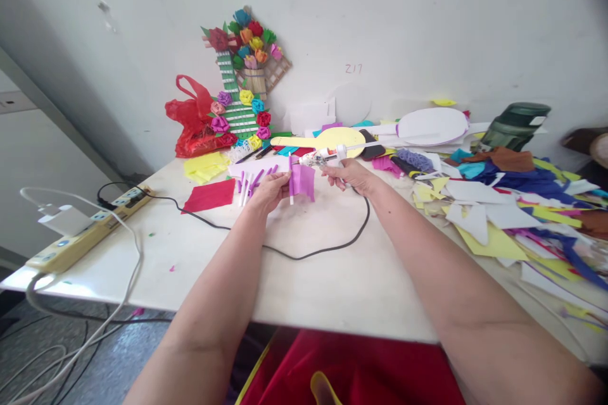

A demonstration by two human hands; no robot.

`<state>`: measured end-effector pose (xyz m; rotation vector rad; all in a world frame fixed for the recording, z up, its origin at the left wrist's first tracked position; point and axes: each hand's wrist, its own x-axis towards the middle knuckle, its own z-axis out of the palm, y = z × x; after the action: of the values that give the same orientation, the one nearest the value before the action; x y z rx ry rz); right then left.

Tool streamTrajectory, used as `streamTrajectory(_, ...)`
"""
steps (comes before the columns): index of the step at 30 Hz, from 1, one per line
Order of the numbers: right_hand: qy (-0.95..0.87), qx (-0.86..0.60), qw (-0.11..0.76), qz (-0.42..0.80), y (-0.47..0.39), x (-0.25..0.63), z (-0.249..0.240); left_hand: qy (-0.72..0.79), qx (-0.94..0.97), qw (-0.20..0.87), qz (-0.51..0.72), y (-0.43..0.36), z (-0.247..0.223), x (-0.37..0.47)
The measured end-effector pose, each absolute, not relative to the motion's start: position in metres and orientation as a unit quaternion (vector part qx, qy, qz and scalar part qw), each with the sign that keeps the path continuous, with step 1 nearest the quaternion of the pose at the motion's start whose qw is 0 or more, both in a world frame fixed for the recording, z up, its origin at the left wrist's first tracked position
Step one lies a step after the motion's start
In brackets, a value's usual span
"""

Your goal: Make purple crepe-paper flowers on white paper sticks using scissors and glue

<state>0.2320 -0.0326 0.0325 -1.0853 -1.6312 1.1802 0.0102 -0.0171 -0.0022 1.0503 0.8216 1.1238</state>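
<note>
Above the middle of the table, my left hand (274,192) pinches a white paper stick (291,199) together with a piece of purple crepe paper (304,181). The stick stands roughly upright along the paper's left edge. My right hand (349,175) is closed round the handle of a white hot glue gun (325,155), with a glue stick poking out of its back. Its nozzle points left, at the top part of the purple paper; whether it touches I cannot tell. Several purple and white sticks (249,185) lie just left of my left hand, beside a red crepe paper sheet (209,195).
The glue gun's black cord (297,258) loops across the table to a yellow power strip (102,228) at the left edge. Paper scraps (494,202) pile up at right, near a dark green bottle (515,128). Paper-flower crafts (242,88) and a red bag (192,120) stand against the wall.
</note>
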Motion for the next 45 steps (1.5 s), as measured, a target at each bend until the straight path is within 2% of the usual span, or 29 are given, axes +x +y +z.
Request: streamTrajectory(45,-0.645,-0.457,0.424,0.441,-0.0234,0.2387,0.0222,0.321,0.493,0.653,0.477,-0.0174,-0.0029,0.0102)
